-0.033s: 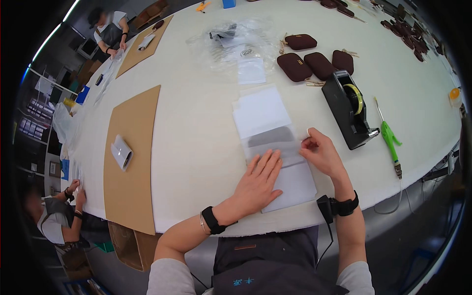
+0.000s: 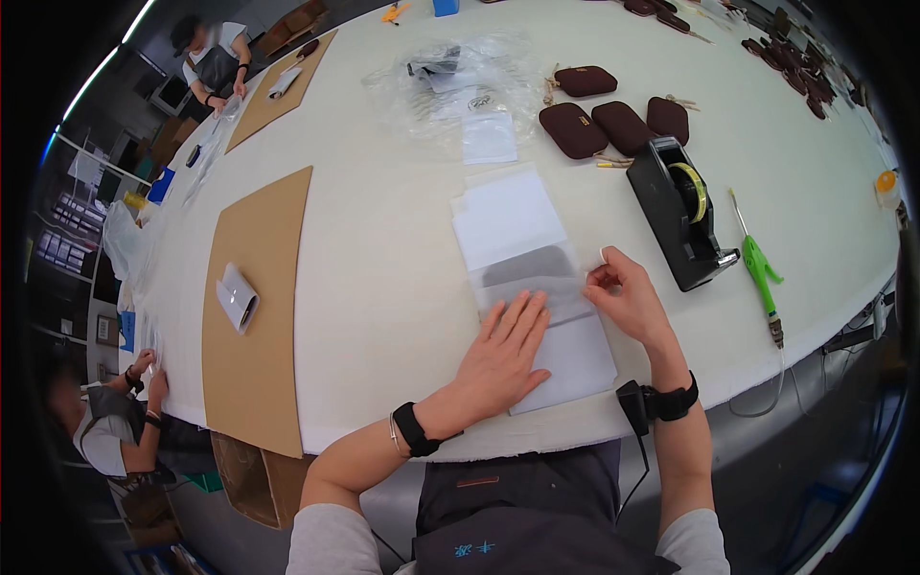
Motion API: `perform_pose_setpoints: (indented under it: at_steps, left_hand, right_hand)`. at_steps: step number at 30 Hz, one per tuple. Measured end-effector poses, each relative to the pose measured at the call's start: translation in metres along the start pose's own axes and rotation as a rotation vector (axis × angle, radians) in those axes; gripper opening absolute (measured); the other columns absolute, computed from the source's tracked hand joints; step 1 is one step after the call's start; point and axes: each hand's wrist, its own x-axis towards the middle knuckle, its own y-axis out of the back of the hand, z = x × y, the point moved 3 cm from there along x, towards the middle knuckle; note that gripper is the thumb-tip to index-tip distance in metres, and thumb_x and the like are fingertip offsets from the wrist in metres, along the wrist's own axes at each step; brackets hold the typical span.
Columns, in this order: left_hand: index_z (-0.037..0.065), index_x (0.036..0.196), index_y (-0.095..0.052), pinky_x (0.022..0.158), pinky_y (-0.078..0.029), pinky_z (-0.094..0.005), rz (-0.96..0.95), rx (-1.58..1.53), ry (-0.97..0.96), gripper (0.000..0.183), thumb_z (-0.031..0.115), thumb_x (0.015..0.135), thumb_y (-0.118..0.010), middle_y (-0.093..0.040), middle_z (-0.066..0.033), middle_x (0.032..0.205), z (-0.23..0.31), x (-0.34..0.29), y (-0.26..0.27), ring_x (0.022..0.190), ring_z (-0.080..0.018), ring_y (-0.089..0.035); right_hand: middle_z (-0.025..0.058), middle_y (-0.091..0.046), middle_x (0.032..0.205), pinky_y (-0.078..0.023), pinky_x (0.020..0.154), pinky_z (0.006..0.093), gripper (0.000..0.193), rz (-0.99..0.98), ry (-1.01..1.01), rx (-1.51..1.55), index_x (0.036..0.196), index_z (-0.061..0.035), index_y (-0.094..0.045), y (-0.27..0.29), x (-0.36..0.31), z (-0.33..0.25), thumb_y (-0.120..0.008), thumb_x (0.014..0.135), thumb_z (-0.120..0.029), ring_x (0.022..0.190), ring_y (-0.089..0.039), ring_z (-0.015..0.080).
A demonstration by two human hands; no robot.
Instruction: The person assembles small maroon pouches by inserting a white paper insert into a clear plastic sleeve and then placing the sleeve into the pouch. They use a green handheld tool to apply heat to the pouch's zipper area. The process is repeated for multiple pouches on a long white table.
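My left hand [image 2: 506,353] lies flat with fingers stretched out, pressing on a translucent sheet [image 2: 565,287] over a stack of white paper [image 2: 513,220]. A grey band [image 2: 522,265] shows across the middle of the stack, just beyond my fingertips. At the stack's right edge, my right hand [image 2: 623,292] has thumb and fingers pinched together on the sheet's edge; the exact grip is partly hidden by the fingers. The lower part of the paper [image 2: 575,359] reaches toward the table's near edge.
Right of the stack stand a black tape dispenser [image 2: 676,216] and a green-handled tool [image 2: 760,273] with a cable. Beyond are several dark brown pouches [image 2: 575,131] and crumpled clear plastic [image 2: 402,96]. Leftward, a brown board [image 2: 254,374] bears a folded silver-white piece [image 2: 237,298]. Two people work at the left.
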Motion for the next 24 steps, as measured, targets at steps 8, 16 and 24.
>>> perform_pose_setpoints:
  at_steps: [8,16,24]
  left_hand:
    - [-0.007,0.135,-0.036,0.112,-0.017,-0.0455,-0.001,0.018,0.041,0.076,0.034,0.079,-0.068,-0.026,-0.0215,0.147,0.003,0.001,0.0,0.139,-0.0333,-0.021]
    - [-0.008,0.134,-0.037,0.111,-0.018,-0.0465,0.007,0.052,0.064,0.079,0.037,0.077,-0.068,-0.025,-0.0223,0.147,0.007,0.002,-0.001,0.138,-0.0329,-0.022]
    - [-0.007,0.133,-0.038,0.109,-0.019,-0.0474,-0.002,0.049,0.063,0.078,0.036,0.077,-0.069,-0.025,-0.0224,0.147,0.007,0.003,0.0,0.138,-0.0327,-0.023]
  right_hand:
    - [0.0067,-0.057,0.108,-0.042,0.085,0.031,0.029,0.052,0.194,-0.057,0.104,-0.003,-0.058,0.001,0.012,-0.021,-0.064,0.077,-0.01,0.102,-0.051,0.0185]
    - [0.0067,-0.049,0.129,-0.036,0.1,0.0355,0.023,-0.257,0.225,-0.146,0.092,-0.0035,-0.06,-0.002,0.031,-0.012,-0.068,0.072,-0.011,0.121,-0.042,0.0233]
    - [0.0093,-0.053,0.119,-0.04,0.092,0.032,0.015,-0.323,0.21,-0.035,0.079,-0.0003,-0.054,-0.008,0.044,-0.004,-0.065,0.073,-0.01,0.109,-0.05,0.0226]
